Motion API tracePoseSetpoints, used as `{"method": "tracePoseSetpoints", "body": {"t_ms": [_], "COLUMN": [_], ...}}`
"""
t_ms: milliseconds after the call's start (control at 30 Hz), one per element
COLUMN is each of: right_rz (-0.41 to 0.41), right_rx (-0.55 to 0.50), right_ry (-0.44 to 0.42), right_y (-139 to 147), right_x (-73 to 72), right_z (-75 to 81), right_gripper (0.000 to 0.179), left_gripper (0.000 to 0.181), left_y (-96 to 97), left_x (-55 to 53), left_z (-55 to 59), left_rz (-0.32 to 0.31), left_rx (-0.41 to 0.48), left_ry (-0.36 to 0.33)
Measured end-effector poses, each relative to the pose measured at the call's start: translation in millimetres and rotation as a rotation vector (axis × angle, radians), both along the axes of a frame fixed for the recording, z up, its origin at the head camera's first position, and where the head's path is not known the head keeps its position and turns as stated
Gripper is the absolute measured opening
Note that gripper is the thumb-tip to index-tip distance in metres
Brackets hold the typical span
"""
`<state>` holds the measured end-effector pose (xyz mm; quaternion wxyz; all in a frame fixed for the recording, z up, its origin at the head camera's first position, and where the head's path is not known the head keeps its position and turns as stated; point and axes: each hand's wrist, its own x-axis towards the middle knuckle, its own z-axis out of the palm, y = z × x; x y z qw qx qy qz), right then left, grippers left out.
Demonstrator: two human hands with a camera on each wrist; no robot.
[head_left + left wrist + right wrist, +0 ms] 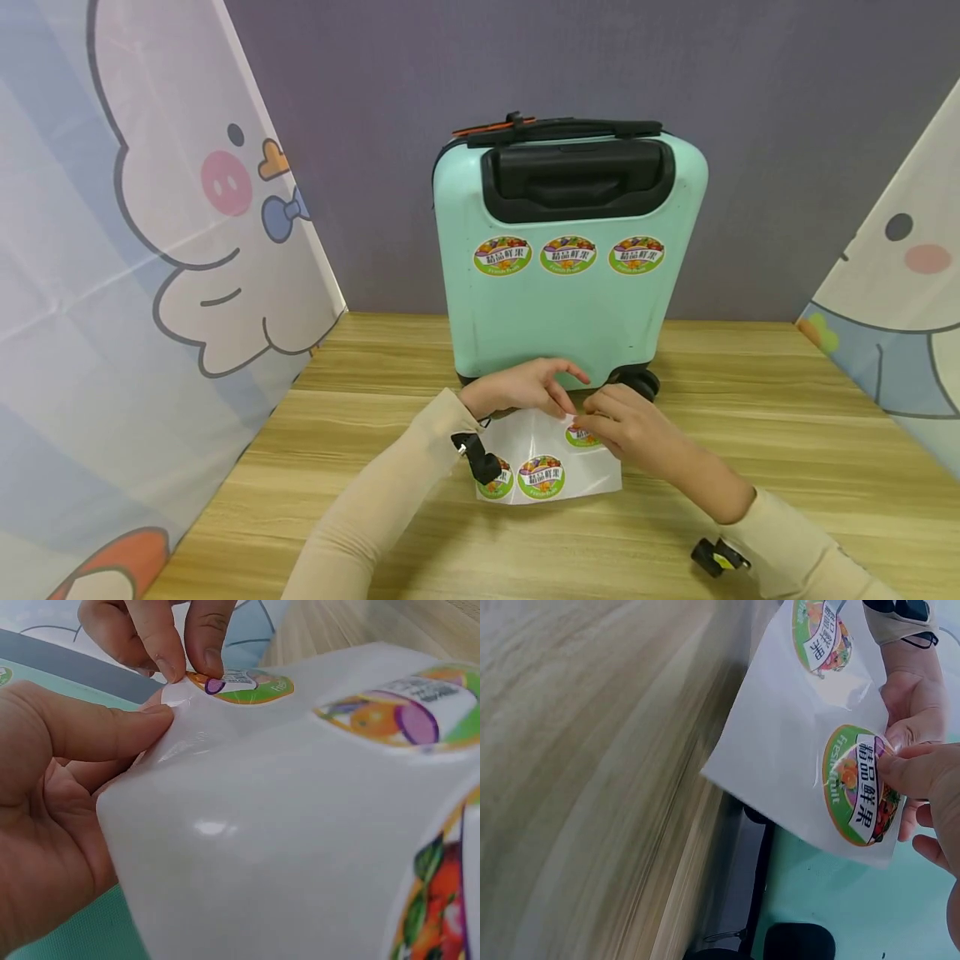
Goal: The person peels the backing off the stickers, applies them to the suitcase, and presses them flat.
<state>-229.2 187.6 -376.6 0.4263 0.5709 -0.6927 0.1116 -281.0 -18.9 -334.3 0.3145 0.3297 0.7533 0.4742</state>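
A white sticker sheet (588, 479) is held above the wooden table, in front of a mint-green suitcase. My left hand (528, 387) grips the sheet's far edge, thumb on top, as the left wrist view shows. With thumb and finger, my right hand (630, 425) pinches the edge of an oval fruit sticker (859, 787) near that same edge; most of this sticker looks flat on the sheet. Two more fruit stickers, one in the middle (542, 477) and one at the left (501, 485), lie along the near edge. A dangling black strap partly covers the left one.
The suitcase (555, 321) stands upright behind the hands, with three fruit stickers in a row: left (502, 256), middle (567, 255) and right (636, 255). A black wheel (637, 382) shows at its lower right. Cartoon-printed cloths (187, 192) flank the wooden table (375, 392).
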Motion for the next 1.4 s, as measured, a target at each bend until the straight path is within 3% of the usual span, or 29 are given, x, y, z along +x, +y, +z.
{"method": "tracePoseSetpoints", "body": {"t_ms": [567,700,900,1033,1200,1400], "right_rz": [-0.007,-0.04,-0.067,-0.058,-0.034,-0.044], "right_rx": [-0.044,-0.029,-0.023,-0.04,-0.037,-0.017], "right_ry": [-0.056,-0.089,-0.097,-0.087,-0.099,-0.114], "right_y": [-4.8,-3.6,-2.4,-1.9,-1.4,-0.7], "right_x": [-1.3,-2.7,-5.3,-5.9,-5.5,-2.0], "right_z": [-6.0,-8.4,-12.4,-14.3,-14.0,-14.0], "right_gripper": [0.04,0.018,0.008,0.037,0.033,0.041], "left_gripper": [0.062,0.061,0.055,0.051,0.047,0.047], "left_y": [-0.3,-0.5,-1.1,-1.7,-2.5,-1.1], "left_x": [0.5,2.0,2.7,3.2,5.2,3.2], "left_z": [-1.8,-2.1,-2.7,-0.9,1.8,-0.6], "left_rz": [-0.004,0.006,0.028,0.038,0.05,0.047], "left_rx": [-0.004,-0.011,-0.013,-0.028,-0.073,-0.134], "left_ry": [-0.012,0.009,0.1,0.197,0.284,0.379]}}
